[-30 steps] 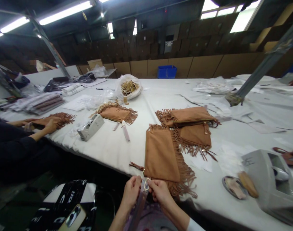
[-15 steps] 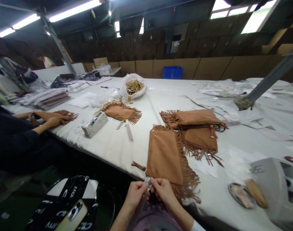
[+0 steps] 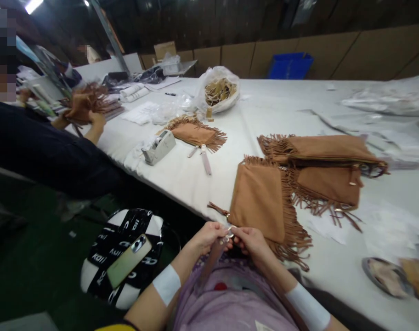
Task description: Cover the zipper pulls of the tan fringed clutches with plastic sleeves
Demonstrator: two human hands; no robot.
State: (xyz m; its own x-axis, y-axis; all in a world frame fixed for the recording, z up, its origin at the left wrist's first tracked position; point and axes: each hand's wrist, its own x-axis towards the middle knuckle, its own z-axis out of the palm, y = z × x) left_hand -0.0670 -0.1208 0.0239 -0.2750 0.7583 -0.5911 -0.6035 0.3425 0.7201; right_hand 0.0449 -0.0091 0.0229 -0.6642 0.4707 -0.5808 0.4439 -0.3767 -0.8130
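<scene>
White table (image 3: 264,110) bears a bag (image 3: 234,97) of tan pieces (image 3: 219,91) beyond the held strap (image 3: 211,262).

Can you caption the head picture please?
Left hand and right hand hold a metal-ended strap near a fringed brown bag.

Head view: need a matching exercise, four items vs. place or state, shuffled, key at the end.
1. Left hand and right hand
2. Phone
3. Tape dispenser
4. Blue bin

A. On the black-and-white seat
B. At the far edge of the table
C. Together at the end of a strap
D. Standing on the tabletop, nearer its front edge

Pairs: 1-C, 2-A, 3-D, 4-B
</scene>
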